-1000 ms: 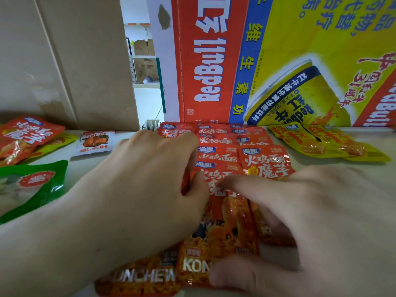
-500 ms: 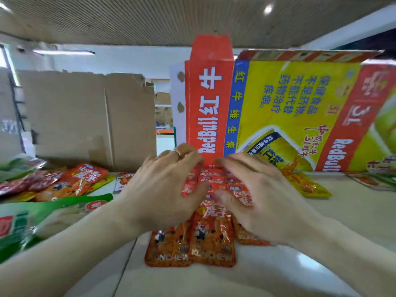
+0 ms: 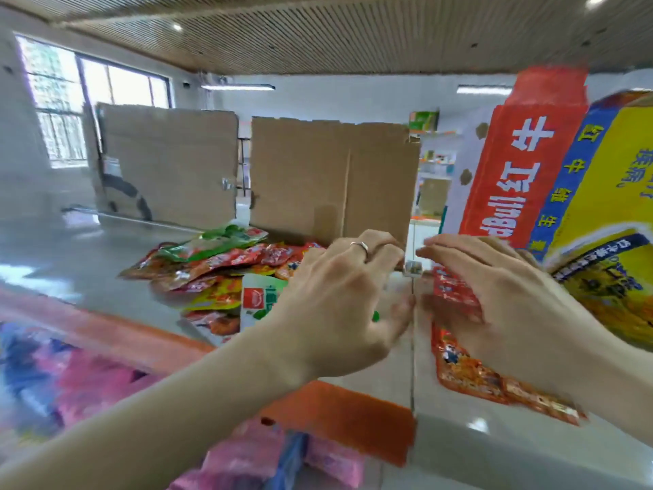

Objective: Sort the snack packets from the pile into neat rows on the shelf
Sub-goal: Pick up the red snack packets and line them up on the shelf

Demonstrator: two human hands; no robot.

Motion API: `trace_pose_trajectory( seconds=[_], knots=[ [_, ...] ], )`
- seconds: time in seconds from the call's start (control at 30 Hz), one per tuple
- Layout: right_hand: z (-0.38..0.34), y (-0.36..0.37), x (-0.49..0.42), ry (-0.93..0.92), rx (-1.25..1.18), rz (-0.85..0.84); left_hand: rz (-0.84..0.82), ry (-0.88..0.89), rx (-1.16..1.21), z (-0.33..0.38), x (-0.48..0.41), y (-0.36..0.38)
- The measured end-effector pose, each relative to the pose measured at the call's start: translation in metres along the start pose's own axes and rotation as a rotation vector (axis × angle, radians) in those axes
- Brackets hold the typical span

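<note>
Both hands are held just above the white shelf (image 3: 494,454), their fingertips nearly meeting. The left hand (image 3: 335,302), on which a ring (image 3: 360,246) is worn, is seen with its grip apart, the fingers loosely bent, and nothing is held in it. The right hand (image 3: 501,298) is spread over the row (image 3: 466,376) of red packets, its grip likewise apart; whether the packets are touched cannot be told through the blur. The row is laid on the shelf before the carton (image 3: 530,164). The pile (image 3: 219,270) of mixed packets is heaped to the left, in front of a cardboard sheet (image 3: 332,178), apart from the row. Pink packets (image 3: 243,457) are stored lower down.
</note>
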State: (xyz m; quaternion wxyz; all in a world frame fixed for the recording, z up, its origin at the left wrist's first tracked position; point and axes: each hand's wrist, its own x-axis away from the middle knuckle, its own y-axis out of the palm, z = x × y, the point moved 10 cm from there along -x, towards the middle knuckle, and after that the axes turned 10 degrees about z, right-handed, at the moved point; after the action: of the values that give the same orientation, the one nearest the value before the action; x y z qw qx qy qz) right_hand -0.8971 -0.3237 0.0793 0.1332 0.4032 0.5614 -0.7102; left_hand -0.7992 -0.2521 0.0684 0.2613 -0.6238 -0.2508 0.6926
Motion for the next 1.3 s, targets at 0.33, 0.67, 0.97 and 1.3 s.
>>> trace_pose_trajectory(
  seconds=[0.33, 0.67, 0.97, 1.3],
  knots=[
    [-0.115, 0.071, -0.072, -0.040, -0.161, -0.100, 0.005, -0.272, -0.150, -0.151, 0.061, -0.064],
    [-0.179, 0.166, -0.126, 0.127, -0.286, -0.325, -0.174, -0.440, -0.043, -0.276, 0.075, -0.068],
    [-0.175, 0.187, -0.126, 0.258, -0.183, -0.415, -0.298, -0.402, 0.048, -0.296, 0.067, -0.036],
    [-0.162, 0.188, -0.115, 0.525, -0.430, -0.345, -0.129, -0.802, 0.757, -0.313, 0.078, -0.022]
  ],
)
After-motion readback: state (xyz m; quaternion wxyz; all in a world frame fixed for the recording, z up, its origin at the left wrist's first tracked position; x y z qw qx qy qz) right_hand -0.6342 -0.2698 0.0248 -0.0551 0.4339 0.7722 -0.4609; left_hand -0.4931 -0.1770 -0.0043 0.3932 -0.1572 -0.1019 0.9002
